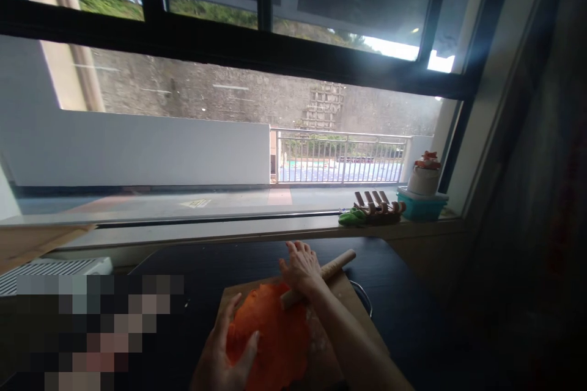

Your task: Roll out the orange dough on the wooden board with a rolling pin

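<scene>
A flattened sheet of orange clay (pixel 275 342) lies on a brown board (pixel 238 290) on the dark table. My left hand (pixel 232 348) rests at the left edge of the clay, its thumb and fingers spread apart. Across the clay's upper right edge lies a wooden rolling pin (pixel 339 263), slanting up to the right. My right hand (pixel 302 269) lies over the rolling pin with fingers stretched out, palm on it rather than wrapped round it. The wrist hides the pin's middle.
The dark table (pixel 403 293) reaches to a window sill (pixel 220 229). On the sill stand a green and brown clay piece (pixel 376 211), a teal box (pixel 422 204) and a pale jar (pixel 424 180) on top of it. A metal loop (pixel 364 296) shows at the board's right. A blurred patch covers the lower left.
</scene>
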A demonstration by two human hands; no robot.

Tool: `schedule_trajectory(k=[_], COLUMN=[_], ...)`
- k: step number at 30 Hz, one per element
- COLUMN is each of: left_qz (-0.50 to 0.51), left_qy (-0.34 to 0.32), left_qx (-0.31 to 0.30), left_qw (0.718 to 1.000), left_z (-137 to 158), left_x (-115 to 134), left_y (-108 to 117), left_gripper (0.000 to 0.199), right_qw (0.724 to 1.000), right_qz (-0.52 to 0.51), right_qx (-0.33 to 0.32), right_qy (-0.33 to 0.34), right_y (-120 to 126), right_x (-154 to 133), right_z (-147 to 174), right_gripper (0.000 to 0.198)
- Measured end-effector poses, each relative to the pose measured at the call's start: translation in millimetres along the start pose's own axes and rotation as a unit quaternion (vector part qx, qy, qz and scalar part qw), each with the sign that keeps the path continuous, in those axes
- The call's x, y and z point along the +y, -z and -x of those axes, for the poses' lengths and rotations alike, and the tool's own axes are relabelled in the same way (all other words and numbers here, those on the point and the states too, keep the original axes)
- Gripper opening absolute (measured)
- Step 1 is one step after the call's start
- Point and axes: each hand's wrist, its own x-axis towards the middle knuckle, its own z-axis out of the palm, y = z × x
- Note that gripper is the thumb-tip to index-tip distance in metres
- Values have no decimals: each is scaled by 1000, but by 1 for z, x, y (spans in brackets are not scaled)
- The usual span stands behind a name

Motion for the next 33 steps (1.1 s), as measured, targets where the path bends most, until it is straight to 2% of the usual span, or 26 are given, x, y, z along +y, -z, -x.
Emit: schedule_trajectory(k=[6,8,10,16,18,21,26,28,30,33], left_qz=[12,15,18,-1,-7,-9,-4,-4,-7,-15], left_qy=[2,4,3,-24,-26,-17,-7,5,5,-6], left_qx=[-15,-14,-7,-3,2,5,-17,-9,-2,-1], left_qw=[1000,1000,1000,1000,1000,1000,1000,1000,1000,1000], left_z=[0,0,0,0,0,1,0,-1,-3,-5], left_x=[10,9,7,-1,-1,0,3,4,4,2], left_y=[1,1,0,0,1,1,1,1,0,0], left_gripper=[65,65,65,61,62,64,62,62,63,61], right_qw=[1000,999,999,999,999,1000,999,998,998,999], right_qz=[6,17,22,22,26,16,19,24,26,28], right_qx=[16,16,14,-28,-36,-25,36,47,40,8], right_qy=[17,24,28,-12,-19,-1,27,33,33,23], right_y=[11,14,14,1,-1,1,7,8,8,7], right_x=[25,29,27,0,-5,0,25,29,27,15], right_z=[67,78,72,6,-4,11,74,85,79,48], right_gripper=[42,41,39,41,41,40,33,34,32,29])
